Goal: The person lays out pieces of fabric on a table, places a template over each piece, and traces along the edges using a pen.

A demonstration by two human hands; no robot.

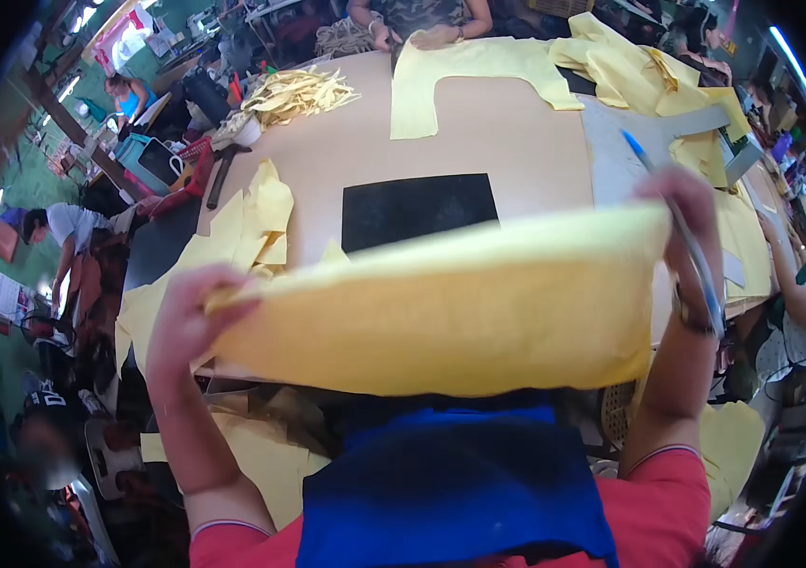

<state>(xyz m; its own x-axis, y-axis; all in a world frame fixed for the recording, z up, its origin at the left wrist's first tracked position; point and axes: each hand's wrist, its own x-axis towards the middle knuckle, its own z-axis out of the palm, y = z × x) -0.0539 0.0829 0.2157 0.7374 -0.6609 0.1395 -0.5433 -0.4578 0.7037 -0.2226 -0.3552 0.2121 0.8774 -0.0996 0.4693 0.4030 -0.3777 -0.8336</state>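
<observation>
A wide yellow sheet [450,322], leather or thick cloth, is stretched between my two hands in front of my body, its edges blurred by motion. My left hand [196,317] pinches its left end. At the upper right corner my right hand [690,213] grips the sheet and also holds a long, thin pen-like stick [696,256] with a blue end pointing up and left. Behind the sheet, a black rectangular plate [419,208] lies on the tan tabletop [516,123], its lower part hidden. Yellow pieces [256,222] lie by my left hand.
Across the table, another person's hands [436,38] are at a cut yellow piece [488,71]. A pile of yellow scraps [299,95], a hammer-like tool [223,175] and a red basket [194,161] are at left. More yellow sheets [620,62] lie at back right. Other people sit around.
</observation>
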